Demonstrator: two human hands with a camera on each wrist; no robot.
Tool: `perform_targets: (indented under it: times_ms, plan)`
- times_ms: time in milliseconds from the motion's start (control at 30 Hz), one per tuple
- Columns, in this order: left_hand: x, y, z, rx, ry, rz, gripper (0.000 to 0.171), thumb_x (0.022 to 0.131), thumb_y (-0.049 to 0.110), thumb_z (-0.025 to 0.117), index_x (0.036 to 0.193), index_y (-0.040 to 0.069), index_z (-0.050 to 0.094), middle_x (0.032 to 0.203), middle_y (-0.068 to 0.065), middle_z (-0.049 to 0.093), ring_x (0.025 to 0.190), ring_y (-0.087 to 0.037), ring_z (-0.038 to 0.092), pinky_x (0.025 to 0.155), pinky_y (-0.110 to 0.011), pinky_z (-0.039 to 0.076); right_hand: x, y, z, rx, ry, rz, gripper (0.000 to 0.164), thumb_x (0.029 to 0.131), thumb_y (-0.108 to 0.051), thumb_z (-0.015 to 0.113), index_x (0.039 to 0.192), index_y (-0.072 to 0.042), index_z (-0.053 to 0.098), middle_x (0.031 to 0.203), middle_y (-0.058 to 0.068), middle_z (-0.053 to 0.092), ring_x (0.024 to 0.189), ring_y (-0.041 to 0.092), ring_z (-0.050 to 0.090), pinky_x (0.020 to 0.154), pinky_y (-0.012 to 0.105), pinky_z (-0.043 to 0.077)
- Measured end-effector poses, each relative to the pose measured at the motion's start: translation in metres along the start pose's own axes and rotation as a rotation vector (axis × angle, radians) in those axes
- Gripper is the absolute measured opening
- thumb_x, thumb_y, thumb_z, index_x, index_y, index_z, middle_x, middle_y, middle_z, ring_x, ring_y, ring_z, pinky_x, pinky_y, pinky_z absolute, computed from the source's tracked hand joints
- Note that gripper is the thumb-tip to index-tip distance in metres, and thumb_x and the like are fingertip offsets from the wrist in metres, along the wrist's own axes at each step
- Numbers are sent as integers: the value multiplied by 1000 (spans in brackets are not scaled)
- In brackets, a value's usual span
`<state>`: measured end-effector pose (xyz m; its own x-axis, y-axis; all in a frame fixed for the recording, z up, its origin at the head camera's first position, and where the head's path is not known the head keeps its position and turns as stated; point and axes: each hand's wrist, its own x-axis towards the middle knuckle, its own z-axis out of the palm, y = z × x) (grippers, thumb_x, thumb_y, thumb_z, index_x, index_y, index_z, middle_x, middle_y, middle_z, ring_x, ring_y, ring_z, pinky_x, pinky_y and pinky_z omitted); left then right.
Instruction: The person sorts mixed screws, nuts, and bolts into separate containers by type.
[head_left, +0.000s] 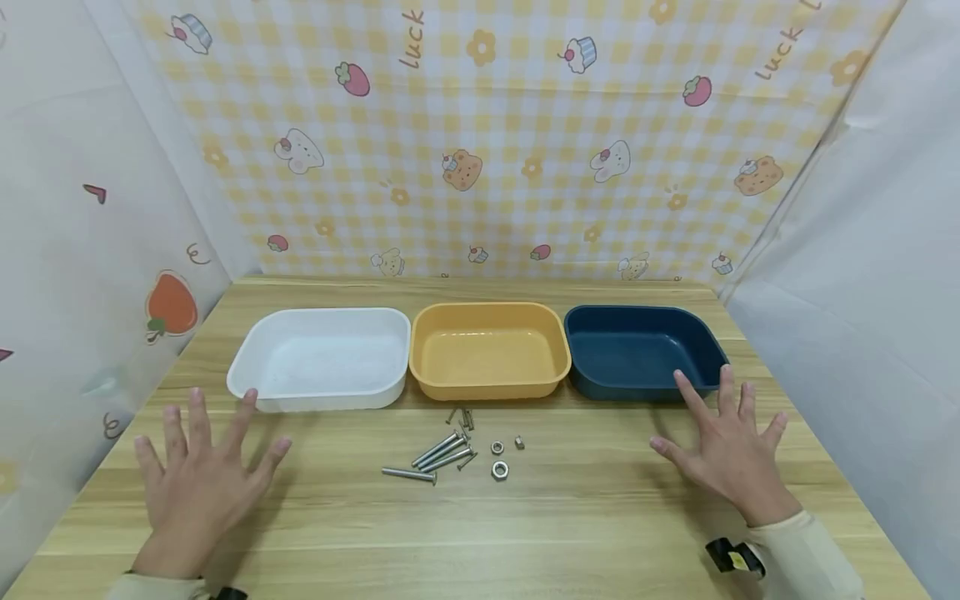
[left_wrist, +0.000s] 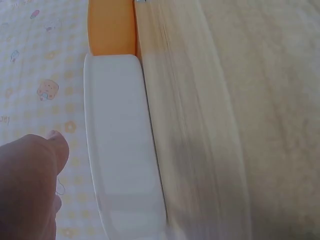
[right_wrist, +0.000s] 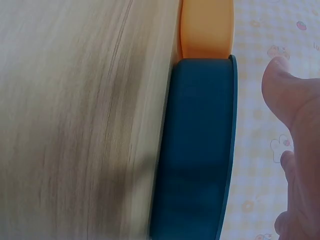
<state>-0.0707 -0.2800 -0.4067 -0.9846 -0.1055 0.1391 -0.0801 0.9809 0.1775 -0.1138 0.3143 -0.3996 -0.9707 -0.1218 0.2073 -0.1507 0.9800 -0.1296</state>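
My left hand (head_left: 201, 483) is spread wide, palm down, in front of the white tray (head_left: 318, 398), its index fingertip overlapping the tray's near left corner in the head view. On the other side my right hand (head_left: 731, 454) has its fingers fanned out too, the fingertips overlapping the front of the dark blue tray (head_left: 630, 392). Neither hand holds anything. Between them on the table lie several long bolts (head_left: 442, 450), several small screws (head_left: 467, 418), a large hex nut (head_left: 500, 471) and two smaller nuts (head_left: 497, 447).
A yellow tray (head_left: 491, 390) stands between the white and blue ones, all side by side along the back of the wooden table (head_left: 480, 533). Behind rises a checked cloth (head_left: 487, 108) with printed cartoons, and pale sheets (head_left: 862, 250) flank the table.
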Motion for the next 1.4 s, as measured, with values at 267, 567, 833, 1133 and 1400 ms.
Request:
perform_targets:
  times_ms: [267,567,833,1133,1400]
  plan:
    - [5,-5,-4,-12,20,0,79,95,64,41,157,27,8,151,-37,-12,135,-59,-13,98,-71,-20,2,-2,-1,13,14,-27,102,79,-64,66,157,-33,8,152,39,-1,129,70,7,82,88,-2]
    - [21,-19,-3,-46,37,8,80,96,61,41,157,22,8,149,-41,-9,132,-66,-3,99,-76,-11,12,-13,1,92,42,-107,99,78,-59,72,156,-30,18,152,39,6,130,67,15,91,84,7]
    - [44,-39,7,-227,6,61,87,96,51,51,154,3,7,145,-44,10,132,-62,9,94,-82,4,18,-27,14,219,245,-286,88,76,-44,80,146,-9,40,144,38,31,118,59,44,85,71,40]
    - [74,-48,3,-519,35,157,78,93,33,66,150,2,24,137,-32,35,120,-54,36,89,-76,28,39,-52,13,372,313,-367,70,76,-20,83,134,3,50,129,23,54,116,39,53,90,56,46]
    - [86,-47,3,-448,-122,97,98,91,46,65,156,6,3,144,-38,27,122,-61,33,89,-76,29,46,-70,17,429,271,-390,57,78,-14,81,126,2,55,105,17,64,94,28,62,79,47,53]
